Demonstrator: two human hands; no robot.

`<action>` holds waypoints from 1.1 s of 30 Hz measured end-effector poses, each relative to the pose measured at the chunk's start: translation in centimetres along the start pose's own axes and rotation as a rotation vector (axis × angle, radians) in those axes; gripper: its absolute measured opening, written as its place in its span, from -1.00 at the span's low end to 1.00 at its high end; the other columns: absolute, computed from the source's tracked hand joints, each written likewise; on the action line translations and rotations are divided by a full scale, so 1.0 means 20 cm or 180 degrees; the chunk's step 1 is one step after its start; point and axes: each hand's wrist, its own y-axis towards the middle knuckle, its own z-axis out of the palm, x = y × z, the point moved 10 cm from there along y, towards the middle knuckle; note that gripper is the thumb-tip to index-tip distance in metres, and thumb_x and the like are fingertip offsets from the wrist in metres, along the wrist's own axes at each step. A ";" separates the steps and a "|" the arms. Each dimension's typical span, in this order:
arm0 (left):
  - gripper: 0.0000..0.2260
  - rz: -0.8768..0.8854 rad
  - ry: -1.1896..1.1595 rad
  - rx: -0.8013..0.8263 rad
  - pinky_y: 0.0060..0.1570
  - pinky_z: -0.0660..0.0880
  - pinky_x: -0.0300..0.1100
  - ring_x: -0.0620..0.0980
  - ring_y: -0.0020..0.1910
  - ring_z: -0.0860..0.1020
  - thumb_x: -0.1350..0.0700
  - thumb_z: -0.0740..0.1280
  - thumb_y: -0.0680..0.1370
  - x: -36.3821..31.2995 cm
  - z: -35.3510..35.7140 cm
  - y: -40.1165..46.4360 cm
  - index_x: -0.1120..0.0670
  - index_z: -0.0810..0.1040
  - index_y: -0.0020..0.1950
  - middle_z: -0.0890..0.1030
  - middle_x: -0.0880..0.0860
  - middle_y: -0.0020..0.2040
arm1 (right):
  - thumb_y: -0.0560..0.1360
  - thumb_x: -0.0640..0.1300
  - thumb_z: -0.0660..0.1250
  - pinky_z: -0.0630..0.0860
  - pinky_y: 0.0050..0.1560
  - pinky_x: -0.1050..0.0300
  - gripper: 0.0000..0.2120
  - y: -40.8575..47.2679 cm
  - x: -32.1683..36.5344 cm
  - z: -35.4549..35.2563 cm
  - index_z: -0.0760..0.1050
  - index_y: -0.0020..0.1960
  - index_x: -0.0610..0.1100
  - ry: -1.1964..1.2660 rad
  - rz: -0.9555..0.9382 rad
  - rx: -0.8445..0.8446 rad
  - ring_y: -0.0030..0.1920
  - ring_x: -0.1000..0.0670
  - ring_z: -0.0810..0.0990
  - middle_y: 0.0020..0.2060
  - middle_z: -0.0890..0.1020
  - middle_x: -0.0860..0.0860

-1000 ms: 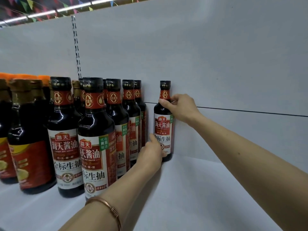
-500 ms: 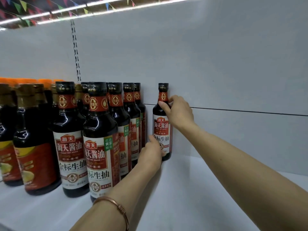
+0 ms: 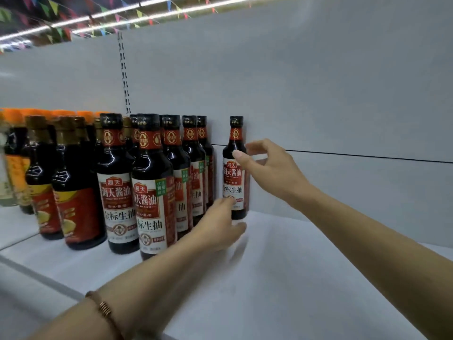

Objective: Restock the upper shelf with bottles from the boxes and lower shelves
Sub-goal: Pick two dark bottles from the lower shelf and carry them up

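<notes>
Bottle (image 3: 234, 168) stands upright at the shelf's (image 3: 282, 278) back wall, apart from the row (image 3: 152, 182) to its left. Right hand (image 3: 272, 168) hovers beside its shoulder, fingers spread; left hand (image 3: 218, 224) sits at its base, fingers relaxed, blurred.

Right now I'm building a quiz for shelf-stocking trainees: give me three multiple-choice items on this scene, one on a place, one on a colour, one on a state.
1. Where does the lone bottle stand?
A. against the back panel, right of the row
B. at the shelf's front edge
C. lying on its side

2. What colour are the caps at far left?
A. blue
B. orange
C. white

3. How is the right hand?
A. clenched round the neck
B. fingers spread, beside the bottle
C. flat on the shelf

Key: A, a gap separates it from the row; B, orange tops show behind the dark bottles; B, its fingers are apart and curl round nothing.
</notes>
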 end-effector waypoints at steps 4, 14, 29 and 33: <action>-0.69 0.0096 -0.0258 -0.0044 0.25 0.44 -0.17 -0.15 0.21 0.47 0.03 0.32 0.56 -0.04 -0.05 -0.20 -0.04 0.45 0.31 0.51 -0.10 0.27 | 0.52 0.17 0.32 0.43 -0.22 0.47 -0.70 -0.12 0.13 0.03 0.55 0.08 -0.03 0.0156 -0.0314 0.0141 -0.14 0.22 0.54 -0.10 0.59 0.16; -0.82 -0.0170 -0.0778 -0.0765 0.01 0.46 -0.47 -0.29 0.05 0.53 0.09 0.35 0.55 0.16 -0.36 -0.76 -0.19 0.50 0.06 0.59 -0.23 0.01 | 0.52 0.19 0.31 0.43 -0.25 0.38 -0.75 -0.45 0.45 0.43 0.54 -0.05 0.01 0.0374 -0.0604 0.1140 -0.26 0.22 0.53 -0.23 0.59 0.13; -0.83 -0.0996 -0.0114 -0.1219 -0.04 0.52 -0.30 -0.26 -0.08 0.59 -0.06 0.26 0.58 0.88 -1.00 -2.18 -0.02 0.57 0.04 0.64 -0.13 -0.10 | 0.60 0.16 0.17 0.48 -0.06 0.38 -0.73 -1.29 1.42 1.45 0.50 0.19 0.07 0.0618 -0.1083 0.2377 0.05 0.22 0.57 0.06 0.60 0.17; -0.77 -0.1360 -0.0047 -0.1512 -0.28 0.45 -0.30 -0.23 -0.30 0.57 -0.03 0.23 0.60 1.12 -1.17 -2.64 0.00 0.58 -0.17 0.62 -0.09 -0.28 | 0.61 0.15 0.15 0.45 0.02 0.36 -0.75 -1.56 1.66 1.77 0.50 0.18 0.11 0.0802 -0.1218 0.2599 0.08 0.25 0.54 0.07 0.59 0.20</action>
